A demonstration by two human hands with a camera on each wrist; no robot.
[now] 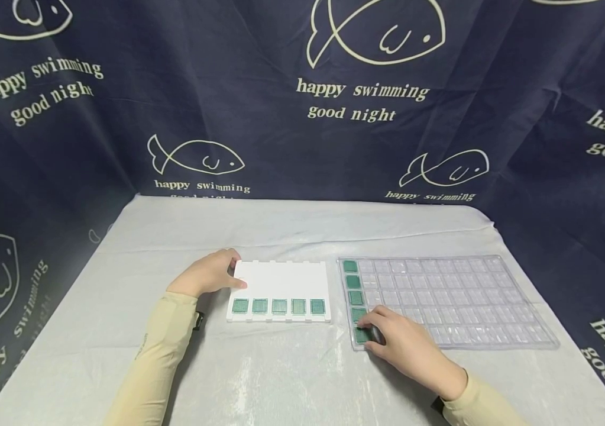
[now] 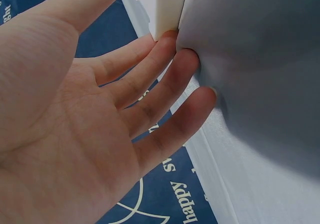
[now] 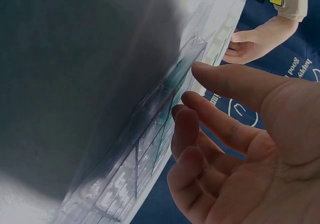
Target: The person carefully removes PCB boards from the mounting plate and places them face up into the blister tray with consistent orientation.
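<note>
Table (image 1: 259, 378), 1 no.; lt. grey-white cloth (image 1: 302, 225) over top, creased, w/ long fold line across far part; far corners rounded; directly on it, 2 items: (1) white board (image 1: 286, 279), rect., flat, approx. mid-table, notched long edges; (2) clear tray (image 1: 462, 283), plastic, rect., multi-compt. grid, 5 rows, flat, R of (1), narrow gap betw.; far edges approx. level, near edge of (2) closer to front.
</note>
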